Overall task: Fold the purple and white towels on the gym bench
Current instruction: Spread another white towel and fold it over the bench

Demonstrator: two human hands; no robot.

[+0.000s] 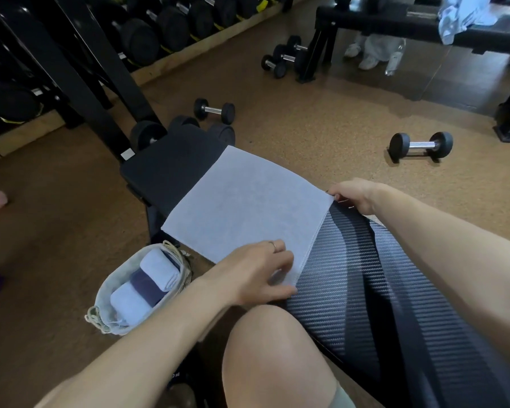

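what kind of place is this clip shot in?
Almost certainly a gym weight area. A rack of black dumbbells lines the far wall, loose dumbbells lie on the brown floor, and the white towel is spread on a padded black bench.

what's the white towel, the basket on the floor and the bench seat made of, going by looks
White towel: thin matte woven cloth, probably microfibre, stitched edge. Basket: soft pale fabric with cord trim, slumped walls. Bench seat: padded vinyl-like cover with ribbed, slightly shiny texture.
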